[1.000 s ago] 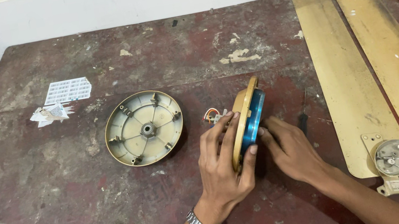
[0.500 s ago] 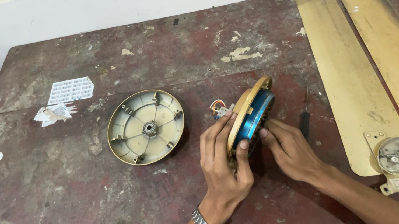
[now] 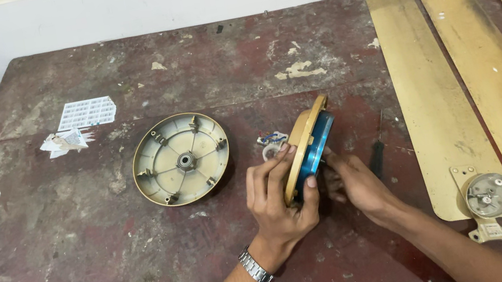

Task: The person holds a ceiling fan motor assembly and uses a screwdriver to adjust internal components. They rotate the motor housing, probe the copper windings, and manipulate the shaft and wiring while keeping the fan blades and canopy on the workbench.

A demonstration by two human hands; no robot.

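Motor half point(image 3: 307, 148) tilted slightly lower, both hands gripping, white label sheet point(image 3: 86, 113) far left

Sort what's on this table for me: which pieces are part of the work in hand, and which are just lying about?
In hand:
- gold motor housing with blue core, held on edge by left hand and right hand
- round gold cover, lying open side up beside them
- coloured wires behind the housing

Lying about:
- three gold fan blades
- paper scraps
- dark screwdriver

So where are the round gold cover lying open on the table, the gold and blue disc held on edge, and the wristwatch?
Round gold cover point(image 3: 163, 170): head view, on its inner floor.
Gold and blue disc point(image 3: 301, 142): head view, on its gold rim.
Metal wristwatch point(image 3: 255, 269): head view, on its band.
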